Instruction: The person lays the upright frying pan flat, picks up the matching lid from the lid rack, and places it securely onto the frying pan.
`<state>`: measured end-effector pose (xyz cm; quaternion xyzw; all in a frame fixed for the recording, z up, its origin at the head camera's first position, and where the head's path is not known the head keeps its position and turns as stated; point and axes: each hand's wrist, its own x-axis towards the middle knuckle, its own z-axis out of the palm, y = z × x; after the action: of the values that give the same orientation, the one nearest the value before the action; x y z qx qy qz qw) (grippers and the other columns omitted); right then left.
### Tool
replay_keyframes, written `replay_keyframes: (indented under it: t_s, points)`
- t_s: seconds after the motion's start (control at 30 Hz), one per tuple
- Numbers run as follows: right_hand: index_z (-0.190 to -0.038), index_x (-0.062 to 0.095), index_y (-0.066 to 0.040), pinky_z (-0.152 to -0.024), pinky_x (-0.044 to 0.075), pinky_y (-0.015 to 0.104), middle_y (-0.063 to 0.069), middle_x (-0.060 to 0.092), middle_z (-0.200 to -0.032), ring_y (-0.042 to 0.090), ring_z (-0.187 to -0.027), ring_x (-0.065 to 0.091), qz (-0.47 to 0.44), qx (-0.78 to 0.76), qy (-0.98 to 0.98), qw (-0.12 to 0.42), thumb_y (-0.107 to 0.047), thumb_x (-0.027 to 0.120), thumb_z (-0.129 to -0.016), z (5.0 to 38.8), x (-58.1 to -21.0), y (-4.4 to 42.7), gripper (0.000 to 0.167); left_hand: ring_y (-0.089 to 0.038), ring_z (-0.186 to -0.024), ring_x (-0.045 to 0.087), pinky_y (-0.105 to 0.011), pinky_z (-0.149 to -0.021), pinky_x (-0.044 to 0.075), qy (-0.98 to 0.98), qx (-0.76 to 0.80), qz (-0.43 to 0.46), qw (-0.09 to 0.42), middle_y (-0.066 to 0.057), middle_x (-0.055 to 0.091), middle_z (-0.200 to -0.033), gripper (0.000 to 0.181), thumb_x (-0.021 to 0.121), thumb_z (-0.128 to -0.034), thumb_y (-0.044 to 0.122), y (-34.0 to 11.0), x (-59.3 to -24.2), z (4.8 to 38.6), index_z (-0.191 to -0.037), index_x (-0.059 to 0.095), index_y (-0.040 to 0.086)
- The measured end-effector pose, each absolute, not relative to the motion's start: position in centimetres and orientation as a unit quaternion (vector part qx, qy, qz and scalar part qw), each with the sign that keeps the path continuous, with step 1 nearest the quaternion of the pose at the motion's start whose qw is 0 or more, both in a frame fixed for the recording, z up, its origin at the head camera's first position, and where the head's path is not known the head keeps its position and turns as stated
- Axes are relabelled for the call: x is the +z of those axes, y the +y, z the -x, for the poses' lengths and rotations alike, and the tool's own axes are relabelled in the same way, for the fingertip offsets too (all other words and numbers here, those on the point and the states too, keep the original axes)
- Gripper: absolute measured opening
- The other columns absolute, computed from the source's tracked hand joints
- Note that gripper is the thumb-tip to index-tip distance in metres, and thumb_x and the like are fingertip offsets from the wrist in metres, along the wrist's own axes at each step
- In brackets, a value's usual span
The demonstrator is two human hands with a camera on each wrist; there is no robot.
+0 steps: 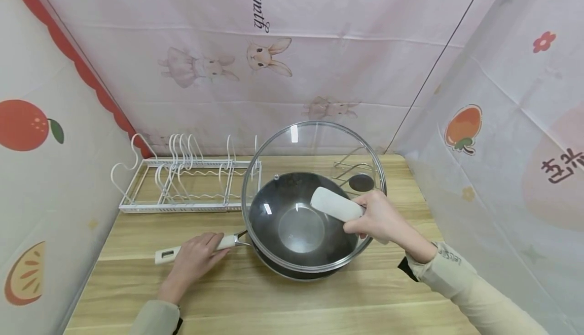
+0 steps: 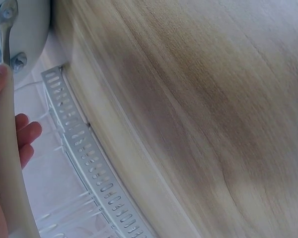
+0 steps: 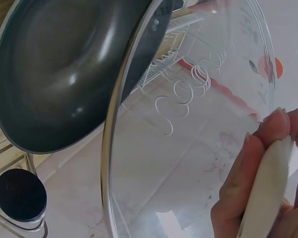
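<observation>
My left hand [image 1: 196, 259] grips the cream handle [image 1: 226, 242] of a dark wok [image 3: 64, 64], which sits on the wooden table. In the left wrist view the fingertips [image 2: 29, 135] show beyond that handle. With my right hand [image 1: 379, 218] I hold a round glass lid [image 1: 315, 147] by its white handle [image 1: 335, 204], fingers and thumb pinching its sides. The lid has a metal rim and hangs tilted over the wok; in the right wrist view a gap shows between the lid's rim and part of the wok's edge.
A white wire dish rack [image 1: 173, 207] stands at the back left of the table [image 1: 374, 304]. Behind the lid at the back right is a small wire stand with a black disc [image 3: 21, 194]. Printed cloth walls [image 1: 205, 10] enclose the back and both sides.
</observation>
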<state>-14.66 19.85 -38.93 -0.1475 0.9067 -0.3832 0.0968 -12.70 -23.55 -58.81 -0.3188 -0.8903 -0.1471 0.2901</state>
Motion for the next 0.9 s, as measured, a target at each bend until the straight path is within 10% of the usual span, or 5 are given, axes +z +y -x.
replay_keyframes:
  t_s: [0.9]
  points:
    - [-0.073, 0.066, -0.001, -0.042, 0.054, 0.035, 0.005, 0.059, -0.049, 0.014, -0.037, 0.056, 0.099, -0.425, 0.877, 0.200, -0.002, 0.070, -0.068, 16.1, -44.3, 19.2, 0.006, -0.033, -0.069, 0.069, -0.042, -0.056, 0.059, -0.889, -0.150, 0.322, 0.287, -0.019, 0.071, -0.087, 0.042, 0.080, -0.0762, 0.029, -23.5, -58.6, 12.7, -0.100, 0.069, -0.003]
